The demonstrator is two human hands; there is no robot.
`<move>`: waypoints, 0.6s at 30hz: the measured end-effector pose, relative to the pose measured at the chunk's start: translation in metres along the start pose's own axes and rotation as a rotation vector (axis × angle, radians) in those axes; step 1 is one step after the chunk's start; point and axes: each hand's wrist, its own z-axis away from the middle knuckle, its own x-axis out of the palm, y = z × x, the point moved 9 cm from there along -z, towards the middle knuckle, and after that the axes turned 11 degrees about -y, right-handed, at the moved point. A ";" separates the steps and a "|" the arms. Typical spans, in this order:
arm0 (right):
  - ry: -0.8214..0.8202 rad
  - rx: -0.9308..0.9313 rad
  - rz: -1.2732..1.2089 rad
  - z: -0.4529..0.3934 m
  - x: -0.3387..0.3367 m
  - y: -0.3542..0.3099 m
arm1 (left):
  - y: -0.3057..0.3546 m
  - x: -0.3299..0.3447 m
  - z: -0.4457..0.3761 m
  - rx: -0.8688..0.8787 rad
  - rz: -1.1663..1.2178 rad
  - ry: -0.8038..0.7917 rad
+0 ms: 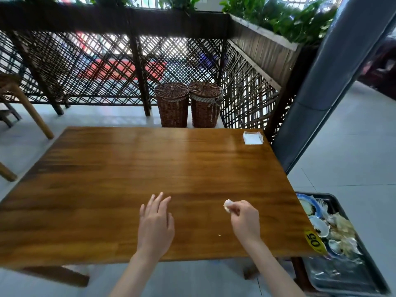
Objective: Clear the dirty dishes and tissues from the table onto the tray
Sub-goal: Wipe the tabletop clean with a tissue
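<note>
Final clearing step: the right hand (244, 219) pinches a small crumpled white tissue scrap (227, 205) above the brown wooden table (128, 168); the left hand (155, 221) hovers, fingers straight, holding nothing. Next, the scrap probably goes right into the dark plastic tray (342, 277) of stacked blue-rimmed dishes (310, 207).

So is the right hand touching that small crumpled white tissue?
Touching. The head view shows the right hand pinching the small crumpled white tissue at its fingertips, above the brown wooden table.
</note>
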 end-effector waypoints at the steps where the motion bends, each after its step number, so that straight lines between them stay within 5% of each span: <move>1: 0.005 0.020 0.004 -0.002 -0.006 0.008 | 0.002 0.003 0.000 0.002 -0.003 -0.011; 9: -0.065 -0.006 0.087 -0.047 0.002 0.021 | 0.009 0.014 -0.042 -0.013 -0.014 0.004; 18: -0.181 -0.169 0.136 -0.163 0.110 -0.037 | -0.069 0.038 -0.140 -0.064 -0.053 0.035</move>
